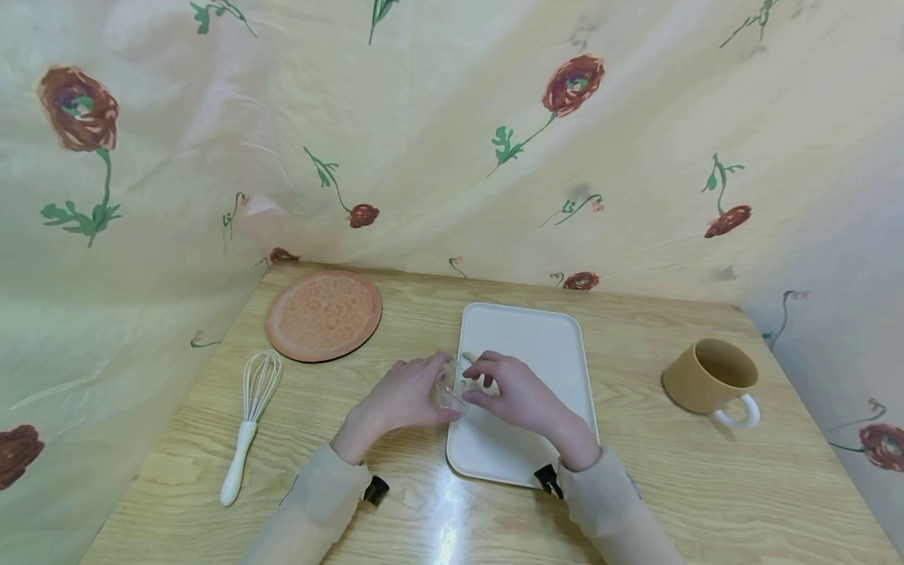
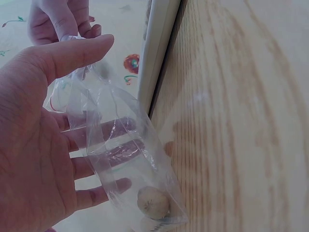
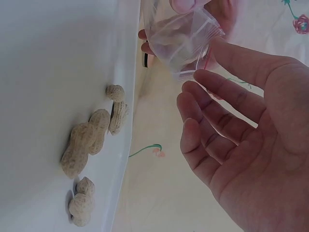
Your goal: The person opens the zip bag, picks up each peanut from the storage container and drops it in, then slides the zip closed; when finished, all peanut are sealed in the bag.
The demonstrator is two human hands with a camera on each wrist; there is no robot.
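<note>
Fingers of the left hand (image 1: 401, 396) hold a limp, clear bag (image 2: 128, 157) at the head view's centre, a nut (image 2: 153, 202) low inside; those of the right hand (image 1: 523, 396) bend at its edge, whether pinching I cannot tell. It should handle light and slippery, best gripped by the rim; beyond, peanuts (image 3: 77, 147) along the tray (image 1: 530, 337) look brittle, best lifted gently mid-shell.

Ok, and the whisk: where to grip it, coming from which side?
Probably take the whisk by its white handle, from above on the wearer's side: it lies flat, handle toward the wearer, wire loops pointing away. The left hand is nearer, but holds the clear plastic bag.
</note>
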